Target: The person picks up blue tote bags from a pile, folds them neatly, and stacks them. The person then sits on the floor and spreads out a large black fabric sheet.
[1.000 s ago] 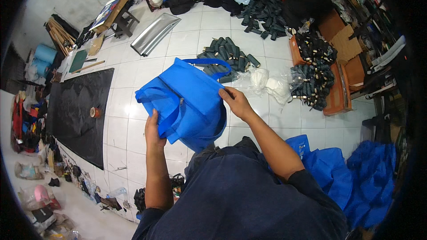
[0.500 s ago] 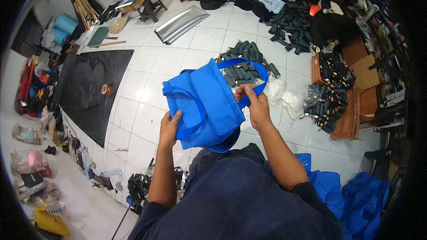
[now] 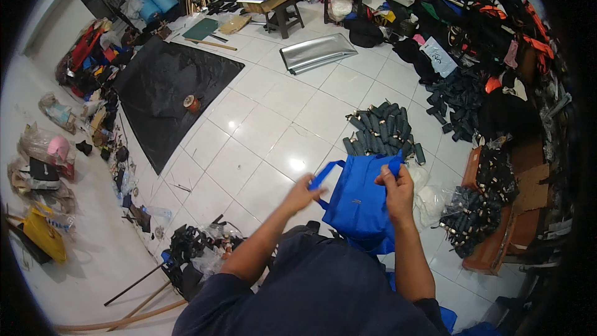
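A blue fabric tote bag [image 3: 357,202] hangs in front of my body, its front panel turned up toward me. My left hand [image 3: 300,198] is closed on the looped strap at the bag's left side, pulling it outward. At the upper right corner my right hand [image 3: 398,194] pinches the other blue strap, with the thumb on top. The bag's underside is hidden. Just beyond the bag lies a pile of dark green rolled bundles [image 3: 382,127] on the floor.
Clear plastic bags with white contents [image 3: 429,202] lie right of the bag, beside a brown wooden box [image 3: 491,246] and more dark bundles. A black sheet [image 3: 168,96] with a spool [image 3: 191,104] covers floor at left. A folded silver sheet [image 3: 317,53] lies ahead.
The bag has moved right and turned so its front panel faces up. My left hand has shifted from the bag's side to a strap; my right hand still grips a strap. The view has swung left.
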